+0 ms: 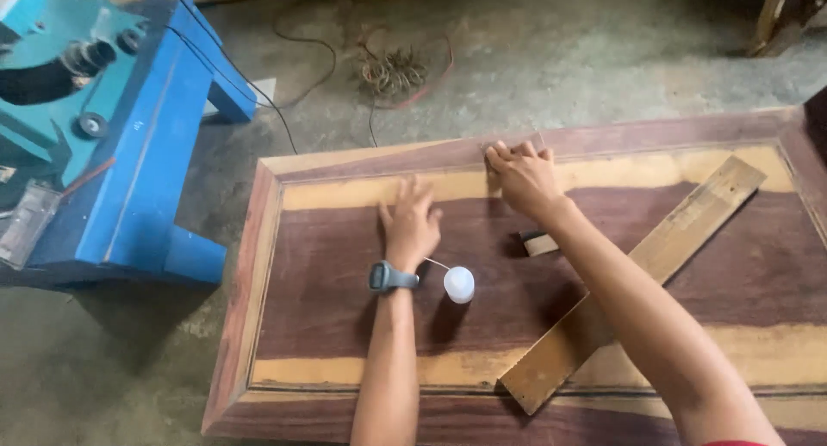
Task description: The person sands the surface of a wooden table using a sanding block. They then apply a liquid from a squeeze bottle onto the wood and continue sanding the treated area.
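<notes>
Basically we had both hands on the framed wooden panel [327, 308], which lay flat on the concrete floor [603, 58].

Left hand [410, 225]: palm down on the dark centre of the panel, fingers [405, 192] spread and flat, holding nothing. Read it as a brace to keep the panel from shifting.

Right hand [524, 177]: reached further, to the far moulding [413, 157] of the panel. Fingers curled and pressed down on the edge strip; whether they pinched something small there, we couldn't tell, the view was too coarse.

Small white bottle [459, 284] stood upright on the panel just beside our left wrist, with a thin nozzle or thread running from it toward that hand. Parked close for reach, probably.

Loose wooden plank [655, 257] lay diagonally across the panel, under our right forearm, untouched. A small pale block [540, 244] sat near it, below the right hand.

Wristwatch [392, 277] on the left wrist. Blue machine stand [146, 153] off to the left, and a tangle of wire [392, 71] on the floor beyond the panel, well apart from it.
</notes>
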